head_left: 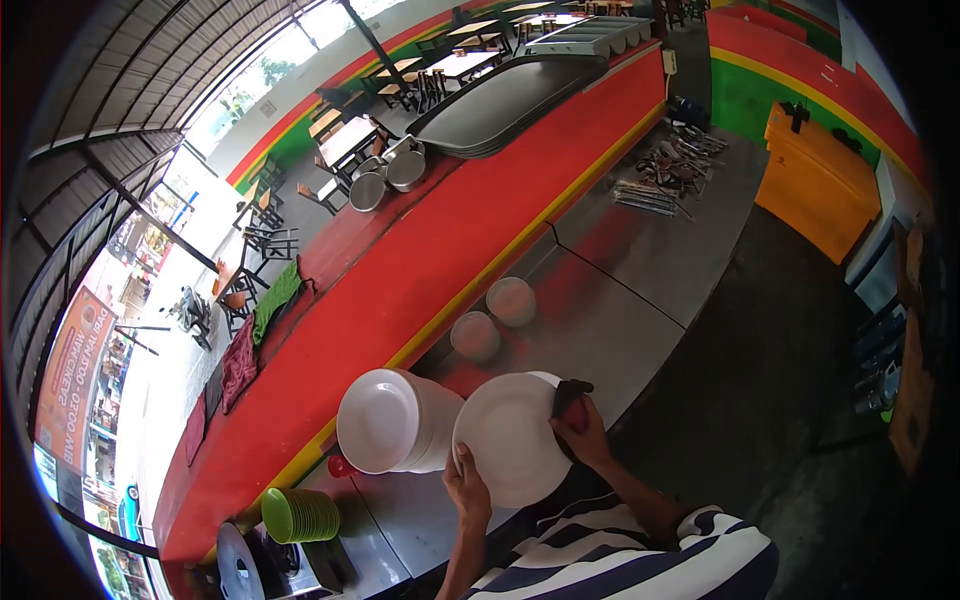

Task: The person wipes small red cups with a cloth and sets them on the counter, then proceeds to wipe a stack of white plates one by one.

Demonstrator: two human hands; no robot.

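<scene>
A white plate (510, 440) is held up in front of my body, its round face toward me. My left hand (468, 488) grips its lower left rim, thumb on the face. At the right rim, my right hand (588, 438) is closed around a dark red and black cloth (572, 412), which touches the plate's edge. Just left of the held plate stands a tall stack of white plates (380, 420) on the metal counter. Part of another white plate's edge shows behind the held one.
Two round, pale-topped containers (476, 337) stand on the metal counter (630, 270). Cutlery (670, 165) lies at its far end. Green bowls (298, 515) are stacked lower left. A red ledge (400, 290) carries metal pots (368, 190), a large black tray (510, 100) and cloths (240, 365).
</scene>
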